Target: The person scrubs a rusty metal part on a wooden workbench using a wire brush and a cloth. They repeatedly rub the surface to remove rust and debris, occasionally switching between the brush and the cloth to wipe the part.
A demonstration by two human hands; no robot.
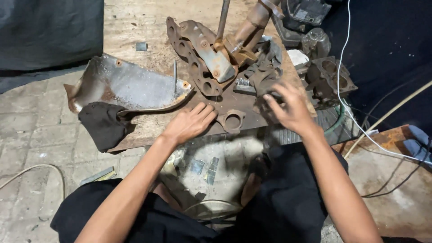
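Worn wooden board (135, 20), rusty exhaust manifold (198, 54), metal heat shield (130, 85), black rag (102, 123)

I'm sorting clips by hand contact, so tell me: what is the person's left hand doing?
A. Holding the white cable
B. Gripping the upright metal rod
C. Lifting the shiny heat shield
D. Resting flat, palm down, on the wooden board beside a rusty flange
D: the left hand lies flat with fingers extended on the wooden board, just left of the rusty flange, gripping nothing.
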